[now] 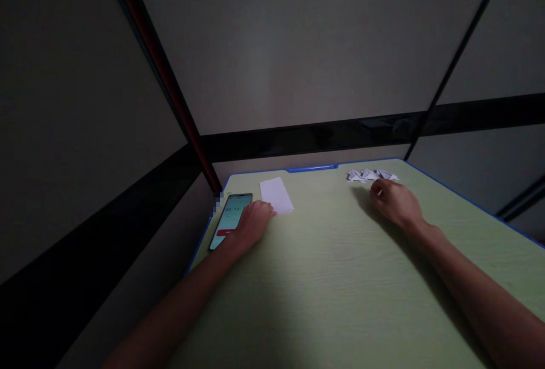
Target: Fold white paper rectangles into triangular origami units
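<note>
Phone (230, 216) sits at the table (323, 278) edge, left hand (252, 224) partly over it.

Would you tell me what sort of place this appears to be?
Likely a dim indoor study corner: a green desk with blue edging against plain walls, a phone showing a timer under the left hand, and folded paper pieces by the right hand.

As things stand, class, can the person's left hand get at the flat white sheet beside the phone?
Probably yes. The left hand rests on the phone, its fingertips at the white sheet, and nothing lies between them.
</note>
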The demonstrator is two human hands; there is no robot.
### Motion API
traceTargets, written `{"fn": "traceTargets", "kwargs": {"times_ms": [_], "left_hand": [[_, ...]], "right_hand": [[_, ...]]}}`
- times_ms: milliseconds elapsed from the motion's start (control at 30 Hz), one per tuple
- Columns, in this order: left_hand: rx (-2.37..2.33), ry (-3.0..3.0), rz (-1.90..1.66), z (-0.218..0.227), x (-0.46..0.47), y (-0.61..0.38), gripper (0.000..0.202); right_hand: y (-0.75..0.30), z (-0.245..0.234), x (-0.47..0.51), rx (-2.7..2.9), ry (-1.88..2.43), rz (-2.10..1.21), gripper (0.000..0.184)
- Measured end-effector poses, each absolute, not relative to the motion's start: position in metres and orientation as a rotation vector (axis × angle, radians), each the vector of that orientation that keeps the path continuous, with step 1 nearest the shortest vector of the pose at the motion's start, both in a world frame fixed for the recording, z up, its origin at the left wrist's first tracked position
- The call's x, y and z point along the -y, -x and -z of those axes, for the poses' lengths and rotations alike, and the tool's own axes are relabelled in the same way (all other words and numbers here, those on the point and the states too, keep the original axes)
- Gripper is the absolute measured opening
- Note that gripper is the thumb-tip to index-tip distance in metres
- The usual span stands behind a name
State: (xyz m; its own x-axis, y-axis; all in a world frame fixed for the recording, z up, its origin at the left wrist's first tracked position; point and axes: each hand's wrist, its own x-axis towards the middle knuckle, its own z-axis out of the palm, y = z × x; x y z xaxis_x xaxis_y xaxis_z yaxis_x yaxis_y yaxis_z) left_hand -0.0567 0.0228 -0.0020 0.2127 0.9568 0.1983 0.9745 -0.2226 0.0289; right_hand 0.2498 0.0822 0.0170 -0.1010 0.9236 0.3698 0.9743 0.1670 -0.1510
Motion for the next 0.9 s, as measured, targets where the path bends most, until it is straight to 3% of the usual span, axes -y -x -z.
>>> {"fn": "traceTargets", "kwargs": {"times_ms": [533, 900], "left_hand": [[1.889, 2.319, 0.106, -0.009, -0.016, 0.052, 0.031], [1.809, 2.275, 0.04, -0.014, -0.013, 0.044, 0.02]], "right_hand": [[-0.246, -0.017, -0.083, 2.14, 1.777, 0.136, 0.013], [-0.236, -0.018, -0.079, 2.182, 1.674, 0.059, 0.015]]}}
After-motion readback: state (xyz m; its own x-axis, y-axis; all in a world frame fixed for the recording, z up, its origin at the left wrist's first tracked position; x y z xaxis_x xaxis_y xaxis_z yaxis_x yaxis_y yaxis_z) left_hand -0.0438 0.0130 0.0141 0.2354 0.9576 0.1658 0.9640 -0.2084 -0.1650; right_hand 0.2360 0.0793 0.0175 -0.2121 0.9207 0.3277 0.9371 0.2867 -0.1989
